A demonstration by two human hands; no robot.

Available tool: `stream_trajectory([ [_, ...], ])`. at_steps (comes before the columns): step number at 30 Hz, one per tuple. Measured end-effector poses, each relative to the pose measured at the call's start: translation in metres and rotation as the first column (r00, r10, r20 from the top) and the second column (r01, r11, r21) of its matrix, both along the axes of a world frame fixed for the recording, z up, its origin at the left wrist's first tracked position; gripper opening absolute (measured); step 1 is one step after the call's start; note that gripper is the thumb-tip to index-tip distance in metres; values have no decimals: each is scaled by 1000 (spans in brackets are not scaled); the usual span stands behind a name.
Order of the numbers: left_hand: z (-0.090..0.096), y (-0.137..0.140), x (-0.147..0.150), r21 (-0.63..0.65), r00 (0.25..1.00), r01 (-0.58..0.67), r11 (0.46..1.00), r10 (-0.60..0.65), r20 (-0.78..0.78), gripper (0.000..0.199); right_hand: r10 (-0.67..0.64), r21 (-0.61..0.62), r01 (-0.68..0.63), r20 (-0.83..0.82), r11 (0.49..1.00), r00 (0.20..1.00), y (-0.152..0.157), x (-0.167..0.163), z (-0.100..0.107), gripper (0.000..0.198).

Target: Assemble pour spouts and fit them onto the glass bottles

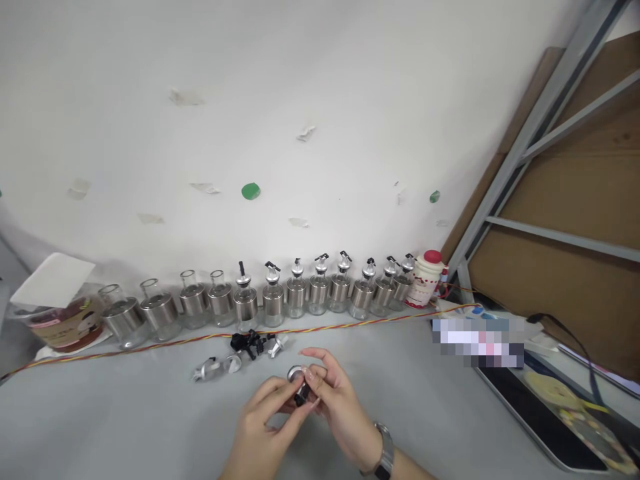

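Low over the grey table, my left hand [273,417] and my right hand [340,407] meet around a small silver-and-black pour spout [301,393]. Fingers of both hands pinch it, so part of it is hidden. The right wrist wears a metal-banded watch. Just beyond the hands lie a cluster of black spout parts [251,342] and loose silver caps [215,367]. Behind them stands a row of glass bottles with steel sleeves. Those on the left, such as an open-necked bottle [193,300], have no spout; others, such as a spouted bottle [273,297], carry silver-and-black spouts.
A twisted red-yellow wire [325,330] crosses the table before the bottles. At the left is a labelled tub [67,327] under white paper. On the right stand a white bottle with a red cap [424,280], a dark flat device [540,420] and a metal frame [520,153].
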State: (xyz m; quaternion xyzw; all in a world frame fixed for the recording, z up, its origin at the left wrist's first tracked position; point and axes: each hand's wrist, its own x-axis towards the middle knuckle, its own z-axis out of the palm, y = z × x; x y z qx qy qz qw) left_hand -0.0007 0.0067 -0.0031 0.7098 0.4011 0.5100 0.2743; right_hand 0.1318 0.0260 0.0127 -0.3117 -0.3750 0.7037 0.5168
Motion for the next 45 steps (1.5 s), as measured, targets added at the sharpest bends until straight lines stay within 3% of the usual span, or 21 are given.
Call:
stream_trajectory([
  [11,-1,0,1,92,997,40,995,-34,-67,36,-11,24,13,-77,1000,997,-3,2,-3,30],
  [20,-3,-2,3,215,995,9,977,13,-103,38,-16,74,18,-24,997,1000,-1,1,-9,28],
  [28,-12,-1,3,151,998,7,989,1,-57,35,-40,75,43,-52,996,998,-3,-1,-11,27],
  [33,-8,-1,2,112,997,37,993,-30,-67,34,-47,109,48,-12,993,999,-1,-1,-18,24],
  [39,-4,-3,1,168,991,41,985,-19,-131,36,-71,144,61,65,988,995,1,-2,-25,24],
  [45,-7,-3,3,100,992,5,995,7,-126,24,-98,192,76,107,978,989,1,-3,-27,30],
])
